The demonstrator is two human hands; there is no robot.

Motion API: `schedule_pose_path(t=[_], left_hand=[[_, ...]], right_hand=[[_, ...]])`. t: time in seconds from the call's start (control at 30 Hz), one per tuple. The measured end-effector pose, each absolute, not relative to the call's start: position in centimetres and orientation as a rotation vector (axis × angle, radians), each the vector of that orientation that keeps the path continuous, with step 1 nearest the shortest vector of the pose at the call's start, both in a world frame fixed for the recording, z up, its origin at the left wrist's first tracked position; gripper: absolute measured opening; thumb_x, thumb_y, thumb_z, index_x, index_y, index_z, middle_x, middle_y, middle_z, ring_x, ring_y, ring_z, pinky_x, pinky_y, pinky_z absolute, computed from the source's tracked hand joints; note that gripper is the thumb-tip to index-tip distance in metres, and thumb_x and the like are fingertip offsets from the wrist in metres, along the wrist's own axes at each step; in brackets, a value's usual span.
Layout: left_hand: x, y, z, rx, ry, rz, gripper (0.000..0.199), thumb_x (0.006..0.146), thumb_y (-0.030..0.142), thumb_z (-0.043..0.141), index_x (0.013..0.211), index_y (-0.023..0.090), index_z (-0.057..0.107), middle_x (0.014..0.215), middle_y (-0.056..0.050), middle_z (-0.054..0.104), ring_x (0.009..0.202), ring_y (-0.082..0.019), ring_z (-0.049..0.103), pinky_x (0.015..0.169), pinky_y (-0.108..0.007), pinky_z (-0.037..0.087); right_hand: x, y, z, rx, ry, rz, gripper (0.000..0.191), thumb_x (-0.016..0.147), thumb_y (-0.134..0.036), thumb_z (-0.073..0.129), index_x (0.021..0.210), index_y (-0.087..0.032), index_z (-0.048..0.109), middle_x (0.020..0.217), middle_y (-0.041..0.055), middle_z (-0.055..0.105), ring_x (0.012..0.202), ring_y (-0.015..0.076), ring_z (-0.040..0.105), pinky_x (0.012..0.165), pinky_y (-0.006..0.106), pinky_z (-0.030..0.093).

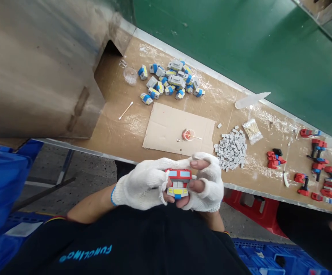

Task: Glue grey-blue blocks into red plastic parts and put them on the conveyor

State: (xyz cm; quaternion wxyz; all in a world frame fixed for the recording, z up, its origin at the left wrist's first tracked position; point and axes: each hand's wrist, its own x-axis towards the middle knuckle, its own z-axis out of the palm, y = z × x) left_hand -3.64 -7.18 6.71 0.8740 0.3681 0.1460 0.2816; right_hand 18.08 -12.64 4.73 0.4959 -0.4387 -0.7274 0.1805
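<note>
Both my hands wear white knit gloves with bare fingertips and meet just in front of the bench edge. Between them is a toy robot body part (179, 183), red with light blue windows above, grey, yellow and blue below. My left hand (143, 184) grips its left side, fingers closed. My right hand (207, 182) has its fingers bent around the right side. On the cardboard sheet (166, 128) beyond stands a small cup (188, 134) with reddish contents and a cotton swab (196, 137) in it. Beside the sheet lies a pile of small grey pieces (231, 149).
Grey, blue and yellow parts (171, 80) are heaped at the back. Left are a clear cup (130, 76) and a swab (125, 110). A swab pack (252, 131) and a white tapered bottle (251, 100) lie right, with red assemblies (323, 164) beyond. A metal housing (45, 72) borders the left.
</note>
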Motion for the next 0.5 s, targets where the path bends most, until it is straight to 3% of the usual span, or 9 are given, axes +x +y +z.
schedule_pose_path(t=[0.1, 0.2, 0.33, 0.5], left_hand=[[-3.6, -7.6, 6.0, 0.689, 0.251, 0.616, 0.029, 0.092, 0.04, 0.096, 0.105, 0.022, 0.077, 0.094, -0.008, 0.076, 0.072, -0.024, 0.077, 0.063, -0.034, 0.066], [-3.4, -8.8, 4.4, 0.547, 0.199, 0.774, 0.055, 0.076, 0.024, 0.109, 0.106, 0.026, 0.063, 0.105, -0.001, 0.073, 0.08, -0.019, 0.077, 0.068, -0.027, 0.063], [-2.5, -9.6, 3.6, 0.349, 0.162, 0.707, 0.066, 0.081, 0.042, 0.108, 0.116, 0.029, 0.054, 0.111, 0.001, 0.064, 0.088, -0.016, 0.074, 0.072, -0.024, 0.062], [-1.6, -9.2, 4.6, 0.278, 0.16, 0.694, 0.077, 0.078, 0.057, 0.11, 0.117, 0.029, 0.05, 0.093, 0.006, 0.059, 0.065, -0.007, 0.056, 0.063, -0.018, 0.052]], right_hand=[[18.8, -12.4, 5.4, -1.043, -1.87, 0.529, 0.045, 0.069, -0.057, 0.109, 0.092, -0.038, 0.075, 0.114, 0.0029, 0.078, 0.114, 0.0344, 0.077, 0.095, 0.061, 0.073], [18.2, -11.6, 6.5, -0.981, -1.866, 0.555, 0.033, 0.086, -0.056, 0.099, 0.096, -0.037, 0.074, 0.112, 0.0025, 0.081, 0.109, 0.0299, 0.079, 0.094, 0.056, 0.073], [16.8, -10.9, 7.6, -0.917, -1.869, 0.558, 0.029, 0.093, -0.045, 0.095, 0.1, -0.031, 0.071, 0.095, 0.0026, 0.082, 0.081, 0.0236, 0.08, 0.076, 0.044, 0.072], [16.1, -11.4, 7.9, -1.03, -1.937, 0.344, 0.025, 0.089, -0.033, 0.096, 0.102, -0.029, 0.075, 0.089, 0.0023, 0.081, 0.081, 0.0266, 0.081, 0.075, 0.046, 0.07]])
